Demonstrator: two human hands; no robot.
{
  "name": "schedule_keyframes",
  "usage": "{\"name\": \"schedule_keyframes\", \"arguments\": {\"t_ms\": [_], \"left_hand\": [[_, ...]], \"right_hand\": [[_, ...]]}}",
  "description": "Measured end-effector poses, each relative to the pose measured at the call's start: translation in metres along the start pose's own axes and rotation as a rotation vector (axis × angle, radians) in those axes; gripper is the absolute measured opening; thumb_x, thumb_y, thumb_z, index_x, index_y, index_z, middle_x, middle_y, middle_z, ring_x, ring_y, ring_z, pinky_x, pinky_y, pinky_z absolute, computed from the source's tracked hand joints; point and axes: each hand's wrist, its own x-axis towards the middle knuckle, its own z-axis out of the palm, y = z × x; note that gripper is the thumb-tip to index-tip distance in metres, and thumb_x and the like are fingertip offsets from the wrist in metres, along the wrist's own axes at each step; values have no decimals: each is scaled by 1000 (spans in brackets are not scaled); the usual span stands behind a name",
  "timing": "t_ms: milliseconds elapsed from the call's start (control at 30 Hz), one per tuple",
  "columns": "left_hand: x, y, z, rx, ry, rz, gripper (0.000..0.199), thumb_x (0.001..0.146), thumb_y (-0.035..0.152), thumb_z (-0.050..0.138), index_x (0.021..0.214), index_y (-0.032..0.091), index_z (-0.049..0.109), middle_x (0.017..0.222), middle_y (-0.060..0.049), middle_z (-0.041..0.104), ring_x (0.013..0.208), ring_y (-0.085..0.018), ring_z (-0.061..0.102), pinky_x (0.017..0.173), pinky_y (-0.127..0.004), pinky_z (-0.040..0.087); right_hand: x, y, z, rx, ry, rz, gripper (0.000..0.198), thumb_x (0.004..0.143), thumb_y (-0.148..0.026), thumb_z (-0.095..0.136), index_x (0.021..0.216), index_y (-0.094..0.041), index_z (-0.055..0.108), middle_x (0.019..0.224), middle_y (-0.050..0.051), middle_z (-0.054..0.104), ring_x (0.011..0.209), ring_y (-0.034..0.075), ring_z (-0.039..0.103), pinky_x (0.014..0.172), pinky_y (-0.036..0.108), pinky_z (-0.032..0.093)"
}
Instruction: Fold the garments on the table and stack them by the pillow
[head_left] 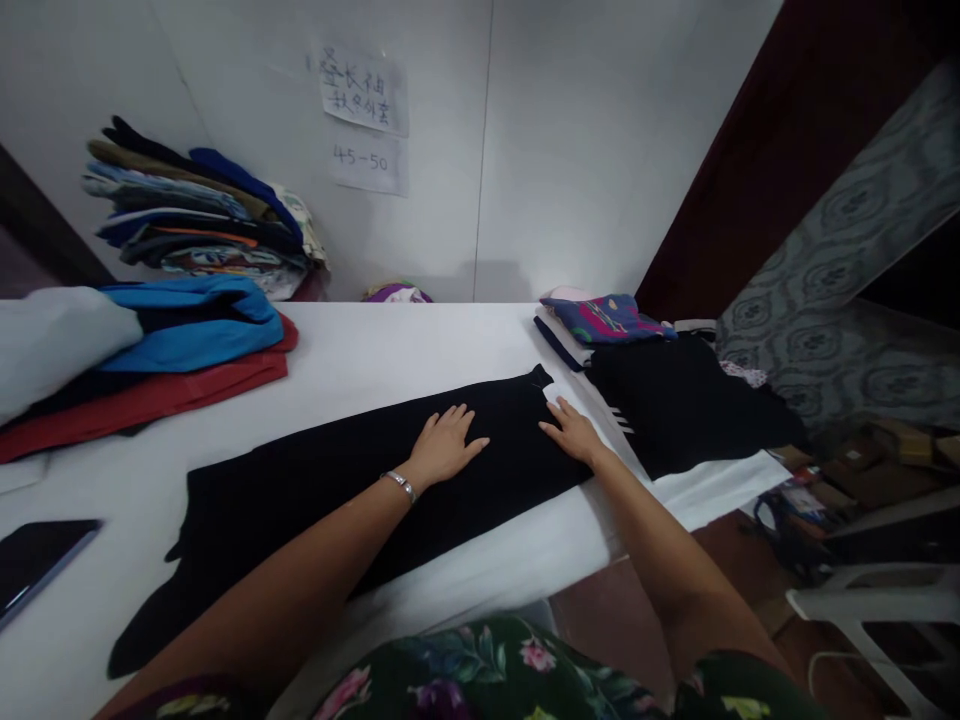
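A black garment point(322, 470) lies folded lengthwise in a long strip across the white table. My left hand point(444, 445) rests flat on its middle, fingers spread. Near the garment's right end, my right hand point(574, 432) lies on the cloth with its fingers extended, close to a small white tag point(553, 393). Both palms press down on the fabric; neither hand grips anything that I can see. At the left, the garment's end spreads out unevenly towards the front edge.
Folded clothes, with a patterned purple piece point(600, 318) and a black piece point(690, 400), lie at the right. Blue point(202, 320) and red clothes point(165, 395) are at the left, before a tall clothes stack point(202, 215). A dark tablet-like device point(37, 560) lies front left. A white plastic chair point(862, 610) stands right.
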Motion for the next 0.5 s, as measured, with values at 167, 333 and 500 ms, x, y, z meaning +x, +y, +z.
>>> {"name": "schedule_keyframes", "arguments": {"t_ms": [167, 333, 500], "left_hand": [[-9, -5, 3, -42, 58, 22, 67, 90, 59, 34, 142, 16, 40, 154, -14, 31, 144, -27, 23, 116, -48, 15], [-40, -16, -9, -29, 71, -32, 66, 89, 57, 39, 141, 17, 41, 151, -15, 37, 141, -29, 29, 115, -53, 15], [-85, -51, -33, 7, 7, -187, 54, 84, 50, 52, 130, 20, 55, 139, -15, 53, 134, -31, 40, 112, -56, 17]], "right_hand": [[-8, -28, -7, -72, 150, -61, 55, 93, -44, 45, 142, -20, 41, 153, 15, 30, 143, 33, 21, 111, 60, 17], [-25, -86, -1, 78, 138, -400, 54, 94, -44, 44, 144, -26, 38, 154, 9, 31, 145, 26, 19, 114, 54, 17], [-32, -138, 5, 174, 15, -580, 54, 93, -47, 44, 144, -30, 38, 155, 7, 28, 146, 25, 16, 115, 54, 14]]}}
